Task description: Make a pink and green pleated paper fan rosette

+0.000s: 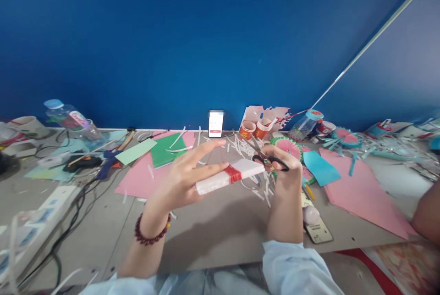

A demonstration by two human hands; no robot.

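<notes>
My left hand (189, 173), with a dark red bead bracelet (151, 235) at its wrist, grips a flat white packet with a red band (247, 170) around it. Its index finger stretches out above the packet. In my right hand (283, 157) is a pair of scissors (256, 146) with black handles, blades pointing up and away from me. The scissors' handles are close to the packet's right end; whether they touch it I cannot tell. Both hands are raised over the table's front middle.
A lit phone (215, 124) leans on the blue wall. White paper strips (263, 187), red paper cups (247, 130), pink sheets (357, 189) and a green sheet (167, 149) cover the table. Left are a bottle (70, 116) and a power strip (41, 221); another person's arm (428, 212) is at right.
</notes>
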